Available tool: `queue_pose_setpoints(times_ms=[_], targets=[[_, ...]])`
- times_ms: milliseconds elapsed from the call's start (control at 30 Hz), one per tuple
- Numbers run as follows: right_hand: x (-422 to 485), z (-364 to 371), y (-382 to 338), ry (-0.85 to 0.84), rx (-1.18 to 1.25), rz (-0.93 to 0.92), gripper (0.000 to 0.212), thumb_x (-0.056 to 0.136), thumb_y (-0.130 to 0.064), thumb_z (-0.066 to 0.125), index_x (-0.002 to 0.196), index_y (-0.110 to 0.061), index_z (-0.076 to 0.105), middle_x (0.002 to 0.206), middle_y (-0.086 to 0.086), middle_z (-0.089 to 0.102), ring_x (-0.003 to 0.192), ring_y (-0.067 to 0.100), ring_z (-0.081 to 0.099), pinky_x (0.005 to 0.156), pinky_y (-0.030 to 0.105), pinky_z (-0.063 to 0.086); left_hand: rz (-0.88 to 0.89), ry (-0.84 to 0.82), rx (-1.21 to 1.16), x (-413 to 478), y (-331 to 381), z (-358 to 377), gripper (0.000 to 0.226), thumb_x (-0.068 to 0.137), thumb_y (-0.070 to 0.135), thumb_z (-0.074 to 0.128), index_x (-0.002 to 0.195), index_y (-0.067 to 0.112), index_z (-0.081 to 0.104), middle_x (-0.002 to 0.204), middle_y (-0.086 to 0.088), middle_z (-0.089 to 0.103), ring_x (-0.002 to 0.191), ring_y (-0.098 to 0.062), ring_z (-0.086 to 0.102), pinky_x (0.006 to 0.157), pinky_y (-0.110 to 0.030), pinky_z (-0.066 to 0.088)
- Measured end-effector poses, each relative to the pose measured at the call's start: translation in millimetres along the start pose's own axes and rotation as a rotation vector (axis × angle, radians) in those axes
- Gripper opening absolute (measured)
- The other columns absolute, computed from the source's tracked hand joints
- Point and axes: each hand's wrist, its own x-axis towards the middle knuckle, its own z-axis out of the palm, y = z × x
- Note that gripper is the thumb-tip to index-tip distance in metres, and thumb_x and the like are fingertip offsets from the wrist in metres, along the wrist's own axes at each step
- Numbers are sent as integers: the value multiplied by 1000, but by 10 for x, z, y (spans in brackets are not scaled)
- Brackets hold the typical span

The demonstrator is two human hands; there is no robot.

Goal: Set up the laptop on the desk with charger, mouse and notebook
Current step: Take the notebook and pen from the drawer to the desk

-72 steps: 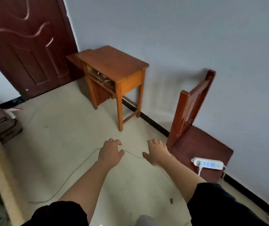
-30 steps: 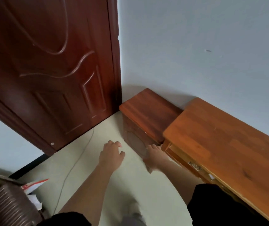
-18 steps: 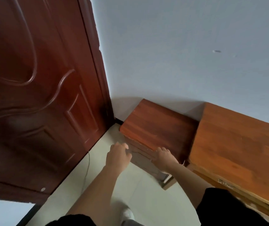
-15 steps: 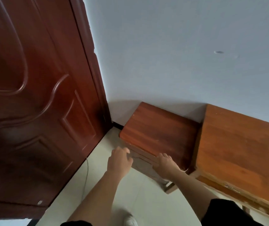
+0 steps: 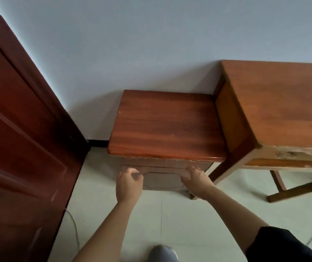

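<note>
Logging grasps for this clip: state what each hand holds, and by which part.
No loose object is held. The left hand and right hand are at the drawer front of the bedside cabinet; an actual grip cannot be told.

You find no text, label, brand, number or sign you can read on the cabinet [image 5: 166, 125], the desk [image 5: 283, 103] or the door [image 5: 18, 148].

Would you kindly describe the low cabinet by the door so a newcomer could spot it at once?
Start at the dark red door on the left and follow the pale wall rightwards. The low cabinet stands against it, between door and desk. It is shorter and redder than the lighter desk.
</note>
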Motion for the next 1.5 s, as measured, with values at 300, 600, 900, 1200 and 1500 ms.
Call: queue_pose_setpoints(times_ms=[300, 600, 900, 1200, 1500], targets=[[725, 783, 684, 428, 138, 0, 15, 86, -25, 55, 89, -16, 66, 88, 4, 68, 86, 27, 64, 73, 30, 50, 120, 384, -546, 800, -814, 773, 43, 83, 2, 60, 122, 11, 46, 118, -12, 55, 100, -23, 59, 79, -33, 47], [732, 764, 929, 733, 233, 270, 33, 92, -25, 50, 110, 2, 45, 110, 21, 62, 106, 41, 58, 73, 34, 39, 166, 223, -465, 1003, -830, 881, 78, 90, 15, 60, 151, 4, 14, 157, -15, 17, 145, -28, 20, 115, -36, 20], [790, 433, 695, 586, 341, 253, 37, 91, -32, 57, 107, 0, 62, 80, 9, 59, 65, 24, 56, 54, 26, 42, 133, -61, -220, 1146, -629, 398, 25, 87, 27, 57, 73, 10, 45, 75, -3, 46, 65, -19, 46, 75, -35, 41], [820, 376, 772, 679, 502, 252, 19, 86, -28, 61, 82, -9, 59, 77, 10, 62, 63, 24, 59, 76, 44, 60, 248, 40, 172, 1260, -679, 309, 60, 82, 41, 61, 127, 5, 46, 124, -13, 56, 113, -36, 54, 90, -40, 45], [740, 423, 856, 733, 551, 225, 16, 80, -16, 60, 96, -11, 58, 71, 4, 59, 63, 23, 56, 67, 40, 57, 342, -57, 95, 1191, -946, 127, 52, 62, 58, 64, 98, 21, 55, 99, -1, 62, 87, -25, 64, 62, -41, 61]])
